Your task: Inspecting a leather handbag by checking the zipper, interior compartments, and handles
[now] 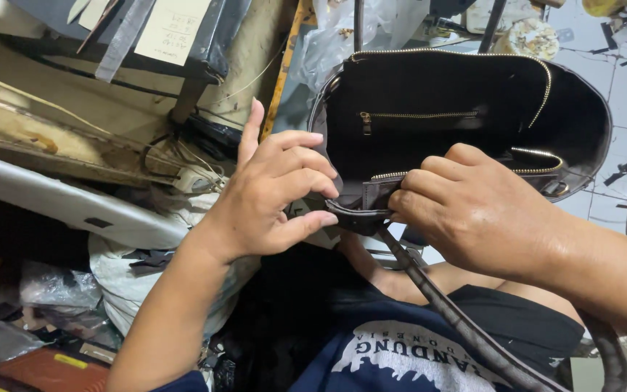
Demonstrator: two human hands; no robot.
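Pinching dark strap [357,212] at bag [582,116] rim: L hand [270,196] & R hand [466,210], both clamped.

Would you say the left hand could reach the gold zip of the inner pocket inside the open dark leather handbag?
Probably yes: the left hand is at the open dark leather handbag rim, and the gold zip lies uncovered just beyond, with the mouth wide open.

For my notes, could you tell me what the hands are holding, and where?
Both hands, left and right, pinch the dark handbag at its near rim, where the strap attaches.
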